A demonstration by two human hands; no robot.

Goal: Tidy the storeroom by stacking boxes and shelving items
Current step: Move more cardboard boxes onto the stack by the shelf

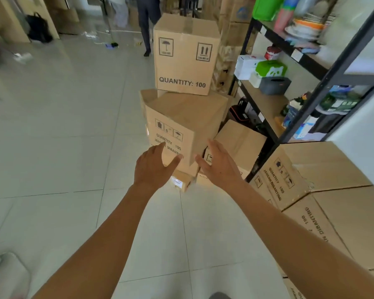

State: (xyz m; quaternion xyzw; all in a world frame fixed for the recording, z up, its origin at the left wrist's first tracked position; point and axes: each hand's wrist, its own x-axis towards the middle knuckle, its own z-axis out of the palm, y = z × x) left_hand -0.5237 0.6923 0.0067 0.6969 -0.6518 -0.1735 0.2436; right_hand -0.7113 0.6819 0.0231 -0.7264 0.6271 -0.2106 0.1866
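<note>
A stack of brown cardboard boxes stands on the tiled floor ahead of me. The top box (pixel 185 57) reads "QUANTITY: 100". Under it sits a larger box (pixel 188 117), turned at an angle, with a smaller box (pixel 183 181) beneath. My left hand (pixel 153 166) reaches out with fingers straight, in front of the angled box's near left face. My right hand (pixel 216 162) is stretched out beside the box's near right edge, fingers straight. Neither hand holds anything; whether they touch the box cannot be told.
A black metal shelf rack (pixel 324 83) with mixed goods stands on the right. More cardboard boxes (pixel 324 190) are stacked at my right, and another box (pixel 240 141) lies by the rack's foot. A person (pixel 147 20) walks away at the back. A black bag (pixel 39 29) sits far left.
</note>
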